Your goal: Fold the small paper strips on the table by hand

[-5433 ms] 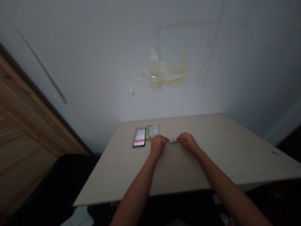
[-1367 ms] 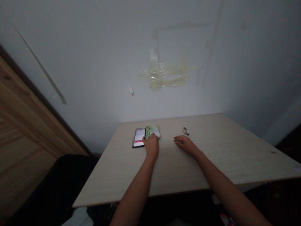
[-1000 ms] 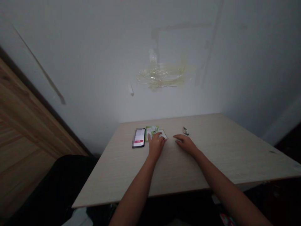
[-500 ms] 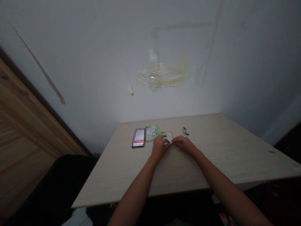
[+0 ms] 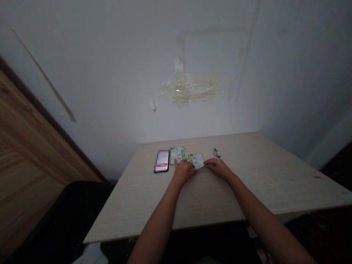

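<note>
A small printed paper (image 5: 198,159), white with green edging, lies in front of me on the table. My right hand (image 5: 220,168) is closed, with thumb and fingers pinching the paper's lower right corner. My left hand (image 5: 182,173) rests with fingers apart, its thumb near the paper's lower left edge. Its other fingers reach the bottom of a second green-and-white printed sheet (image 5: 178,152). This sheet lies flat to the left of the first one, and the fingers hide part of its lower edge.
A phone (image 5: 162,161) with a lit, blurred-out screen lies left of the sheets. Behind my right hand is a small dark and pale item (image 5: 217,152) I cannot identify. The wooden table (image 5: 132,198) meets a wall with peeling tape (image 5: 189,90).
My left hand has moved left and its fingers have spread, uncovering more of the nearer paper. My right hand has shifted slightly right along with the paper's corner.
</note>
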A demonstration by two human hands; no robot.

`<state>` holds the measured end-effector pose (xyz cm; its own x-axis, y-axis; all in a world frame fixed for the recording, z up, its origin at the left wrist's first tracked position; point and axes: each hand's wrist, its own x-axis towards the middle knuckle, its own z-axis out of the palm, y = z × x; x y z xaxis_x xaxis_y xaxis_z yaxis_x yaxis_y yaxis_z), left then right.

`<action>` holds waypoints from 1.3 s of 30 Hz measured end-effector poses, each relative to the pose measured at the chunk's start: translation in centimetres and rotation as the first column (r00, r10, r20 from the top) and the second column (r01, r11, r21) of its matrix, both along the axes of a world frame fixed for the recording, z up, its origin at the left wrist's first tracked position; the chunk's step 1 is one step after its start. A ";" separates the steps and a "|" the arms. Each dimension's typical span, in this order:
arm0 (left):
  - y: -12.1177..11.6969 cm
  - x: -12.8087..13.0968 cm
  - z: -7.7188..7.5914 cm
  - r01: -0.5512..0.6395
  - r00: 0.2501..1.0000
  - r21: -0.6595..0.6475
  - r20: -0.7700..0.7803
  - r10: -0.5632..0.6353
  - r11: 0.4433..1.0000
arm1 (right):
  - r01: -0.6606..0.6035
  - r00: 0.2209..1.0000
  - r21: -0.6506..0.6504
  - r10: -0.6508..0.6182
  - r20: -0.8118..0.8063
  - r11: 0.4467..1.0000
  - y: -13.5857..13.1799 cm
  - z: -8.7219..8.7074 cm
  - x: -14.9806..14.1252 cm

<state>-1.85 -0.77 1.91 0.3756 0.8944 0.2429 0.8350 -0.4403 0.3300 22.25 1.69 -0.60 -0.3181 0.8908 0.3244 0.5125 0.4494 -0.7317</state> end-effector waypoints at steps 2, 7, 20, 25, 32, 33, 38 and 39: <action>0.0 0.0 0.0 -0.003 1.000 -0.003 0.006 0.003 1.000 | 0.001 1.000 0.005 -0.001 0.010 1.000 -0.1 0.1 -0.1; -0.1 0.0 0.0 0.003 1.000 0.015 0.014 -0.003 1.000 | 0.021 0.999 0.019 -0.022 0.041 1.000 -0.4 0.9 -0.3; -0.3 0.8 -0.1 0.034 0.995 0.095 0.088 -0.042 0.995 | 0.168 0.984 0.071 -0.162 -0.077 0.983 -0.3 0.0 -1.4; -0.3 0.9 -0.5 0.066 0.995 0.082 0.067 -0.071 0.995 | 0.174 0.982 0.168 -0.183 0.039 0.970 0.0 -0.4 -1.6; -0.4 0.9 -0.9 0.039 0.999 0.080 0.018 -0.041 0.996 | 0.100 0.985 0.219 -0.127 0.115 0.971 0.1 -0.6 -1.3; -0.4 0.9 -1.0 0.036 0.999 0.072 0.014 -0.037 0.997 | 0.099 0.986 0.220 -0.126 0.109 0.970 0.2 -0.6 -1.3; -0.2 0.8 -1.0 0.014 1.000 0.052 -0.009 -0.014 0.999 | 0.104 0.990 0.229 -0.122 0.066 0.968 0.1 -0.5 -1.1; -0.1 0.8 -1.0 0.010 1.000 0.051 -0.013 -0.010 0.999 | 0.104 0.991 0.230 -0.120 0.058 0.968 0.1 -0.5 -1.0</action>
